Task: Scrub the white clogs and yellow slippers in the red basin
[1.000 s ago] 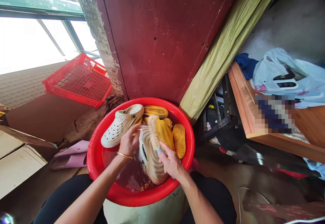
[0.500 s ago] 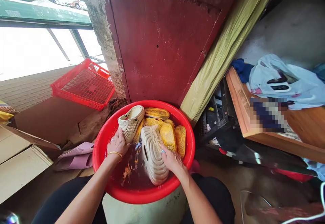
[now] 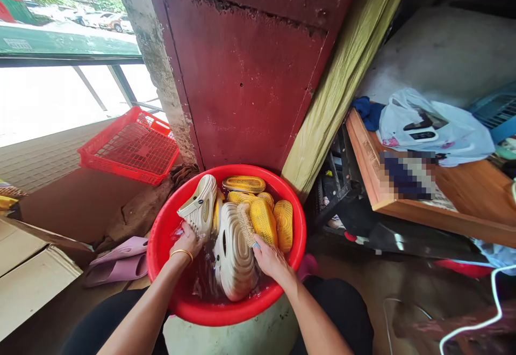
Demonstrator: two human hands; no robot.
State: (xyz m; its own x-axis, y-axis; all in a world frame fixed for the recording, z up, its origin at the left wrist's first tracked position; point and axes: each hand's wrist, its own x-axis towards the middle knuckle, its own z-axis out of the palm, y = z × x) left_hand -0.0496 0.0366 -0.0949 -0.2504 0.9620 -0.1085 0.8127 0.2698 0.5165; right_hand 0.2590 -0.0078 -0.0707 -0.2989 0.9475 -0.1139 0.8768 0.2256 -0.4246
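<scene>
A red basin holds water and several shoes. At its left side, my left hand is closed on the lower end of a cream clog, which is tilted with its strap facing up. A second cream clog lies in the water with its ridged sole toward me and touches neither hand's grip visibly. My right hand is closed on a brush with pale bristles, beside that sole. Yellow-soled shoes are bunched at the basin's back right, bottoms up.
Beyond the basin stands a dark red door, with a yellowish curtain to its right. A red crate and mauve slippers are on the left. A wooden table bears a plastic bag on the right.
The left clog has tilted and shifted slightly down-left with my left hand lower on it. The brush has come off the other clog's sole to its right; that clog has rolled leftward.
</scene>
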